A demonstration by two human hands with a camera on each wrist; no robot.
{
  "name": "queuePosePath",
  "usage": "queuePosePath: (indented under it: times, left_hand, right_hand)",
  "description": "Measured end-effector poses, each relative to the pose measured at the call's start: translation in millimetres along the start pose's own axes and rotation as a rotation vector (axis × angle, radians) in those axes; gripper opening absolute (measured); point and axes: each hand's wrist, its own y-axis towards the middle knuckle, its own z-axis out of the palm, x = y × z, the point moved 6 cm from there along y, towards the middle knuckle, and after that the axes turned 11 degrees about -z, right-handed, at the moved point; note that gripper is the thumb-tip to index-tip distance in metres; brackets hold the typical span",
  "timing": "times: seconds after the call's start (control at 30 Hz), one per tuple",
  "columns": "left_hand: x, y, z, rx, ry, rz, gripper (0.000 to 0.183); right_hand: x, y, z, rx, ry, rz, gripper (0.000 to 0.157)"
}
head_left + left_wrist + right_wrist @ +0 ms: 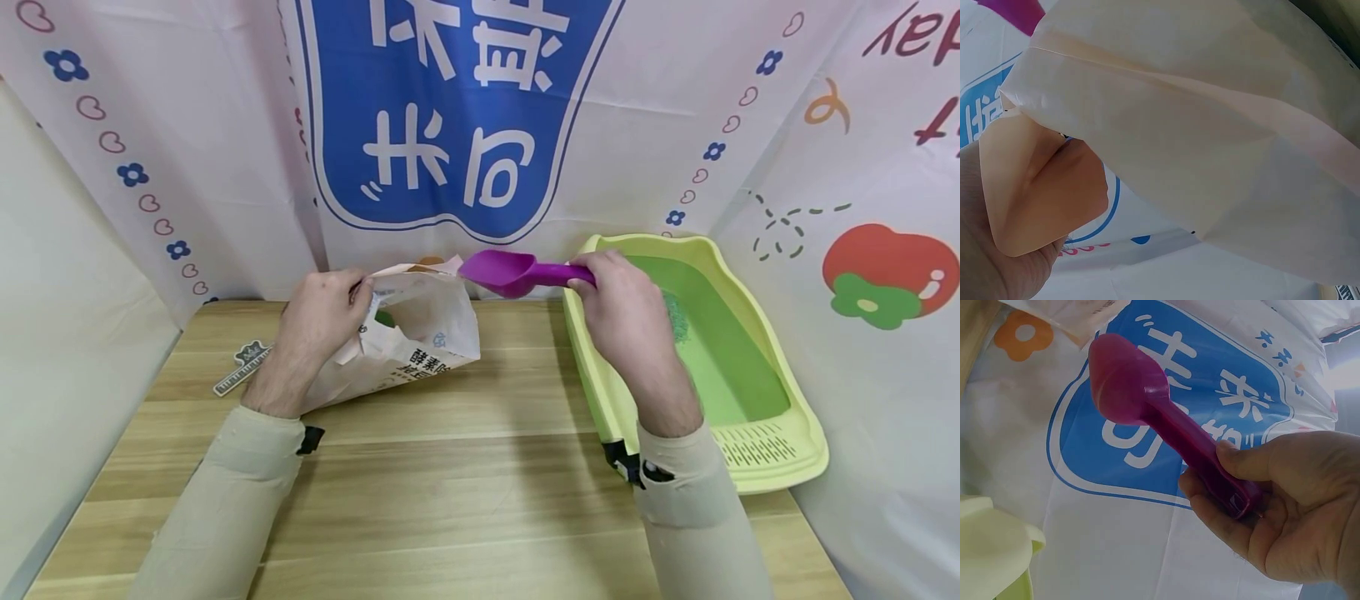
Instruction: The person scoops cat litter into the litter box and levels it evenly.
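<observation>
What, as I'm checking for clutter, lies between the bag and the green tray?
The head view shows bare tabletop between bag and tray, with the purple scoop held aloft across the far end.

Table (450, 492): your light wood surface
Backdrop (645, 150): white, blue emblem (457, 100), behind your table
Pale wall (67, 292): left of your table

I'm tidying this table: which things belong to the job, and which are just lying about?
Likely the job's:
purple scoop, in the right grip
paper bag, in the left grip
green tray with granules

Probably lying about:
ruler-like strip
</observation>
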Motion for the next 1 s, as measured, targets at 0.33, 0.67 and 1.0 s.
queuePosePath:
  times: [0.33, 0.67, 1.0]
  left_hand:
    - [0.0, 0.3, 0.6, 0.0, -0.002, 0.004, 0.03]
    - [-1.1, -0.2, 0.3, -0.009, -0.001, 0.013, 0.03]
    - [-1.9, -0.9, 0.3, -0.02, -0.011, 0.026, 0.029]
  right_hand:
    - [12.5, -5.8, -3.8, 0.011, 0.062, -0.081, 0.024]
    - [22.1, -7.7, -0.8, 0.067, 0.097, -0.131, 0.023]
    - [30.2, -4.2, 26.3, 0.123, 0.07, -0.166, 0.018]
